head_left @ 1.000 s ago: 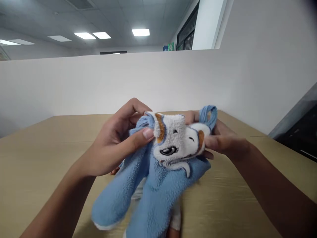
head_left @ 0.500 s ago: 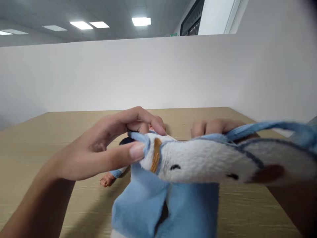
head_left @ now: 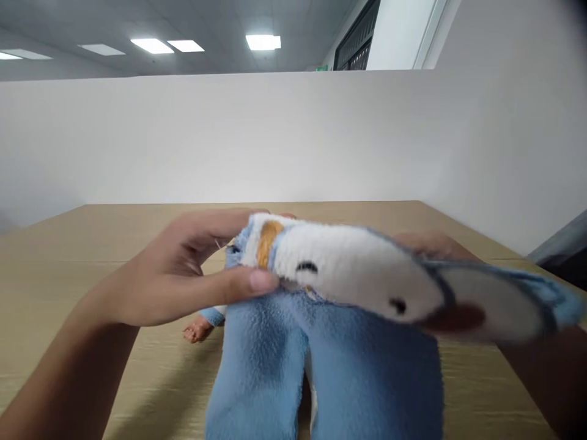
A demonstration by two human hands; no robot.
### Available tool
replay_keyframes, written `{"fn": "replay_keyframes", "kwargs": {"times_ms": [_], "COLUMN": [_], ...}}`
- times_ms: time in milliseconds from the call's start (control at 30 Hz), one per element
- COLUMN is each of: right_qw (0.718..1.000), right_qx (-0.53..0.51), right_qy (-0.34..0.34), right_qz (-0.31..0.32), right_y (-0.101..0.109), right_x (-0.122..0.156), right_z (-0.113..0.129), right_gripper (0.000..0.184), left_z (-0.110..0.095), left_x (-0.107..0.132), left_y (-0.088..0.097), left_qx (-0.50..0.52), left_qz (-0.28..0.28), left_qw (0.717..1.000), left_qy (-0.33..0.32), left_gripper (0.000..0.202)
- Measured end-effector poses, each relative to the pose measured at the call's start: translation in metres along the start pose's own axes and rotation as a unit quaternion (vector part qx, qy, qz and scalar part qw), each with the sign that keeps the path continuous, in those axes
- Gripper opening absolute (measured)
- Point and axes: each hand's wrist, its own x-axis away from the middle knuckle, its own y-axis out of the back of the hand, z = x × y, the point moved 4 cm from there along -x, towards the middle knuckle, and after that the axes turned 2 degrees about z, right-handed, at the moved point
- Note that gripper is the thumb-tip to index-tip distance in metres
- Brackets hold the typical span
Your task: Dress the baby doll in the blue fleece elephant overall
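A pair of light blue fleece doll overalls point(head_left: 261, 360) hangs upright in front of me, legs downward. Its white bib point(head_left: 339, 263), with stitched eyes, an orange stripe and a red-brown patch, is folded over and sticks out to the right. My left hand point(head_left: 197, 269) grips the left end of the waist, thumb in front and fingers behind. My right hand point(head_left: 431, 244) is behind the bib at the right, holding that side; its fingers are hidden. Behind the overalls lies a doll, of which one small hand point(head_left: 198, 329) and a blue cuff show at the left.
A wooden table point(head_left: 92, 275) extends under and around the hands. A white partition wall point(head_left: 257, 134) rises at its far edge and continues on the right. A dark grey object point(head_left: 564, 250) stands at the right edge of view.
The overalls' waist has spread wider and its legs hang straighter. The bib has turned more face-on, and its blue strap at the right has dropped. My left thumb has shifted slightly right.
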Motion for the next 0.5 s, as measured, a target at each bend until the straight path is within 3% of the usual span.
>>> {"fn": "replay_keyframes", "kwargs": {"times_ms": [33, 100, 167, 333, 433, 500], "right_qw": [0.998, 0.987, 0.98, 0.987, 0.99, 0.989], "right_qx": [0.051, 0.149, 0.186, 0.131, 0.102, 0.095], "right_qy": [0.018, 0.051, 0.072, 0.092, 0.081, 0.088], "right_qz": [0.024, 0.03, 0.004, 0.012, 0.055, 0.077], "right_y": [0.0, 0.003, 0.004, -0.01, -0.026, -0.035], "right_x": [0.0, 0.002, 0.003, 0.001, -0.007, -0.012], "right_z": [0.001, 0.003, 0.004, 0.01, 0.008, 0.004], "right_gripper": [0.029, 0.048, 0.063, 0.071, 0.083, 0.075], "left_z": [0.002, 0.004, 0.006, 0.01, 0.01, 0.007], "left_x": [0.002, 0.006, 0.007, 0.004, 0.003, 0.003], "left_y": [-0.002, -0.007, -0.01, -0.018, -0.022, -0.025], "left_qx": [-0.005, -0.014, -0.008, -0.005, -0.018, -0.025], "left_qz": [0.037, 0.08, 0.063, 0.019, 0.0, -0.002], "left_qw": [0.999, 0.997, 0.998, 0.999, 1.0, 1.0], "left_qy": [0.002, 0.0, 0.013, 0.032, 0.018, 0.008], "left_gripper": [0.011, 0.019, 0.024, 0.028, 0.029, 0.027]}}
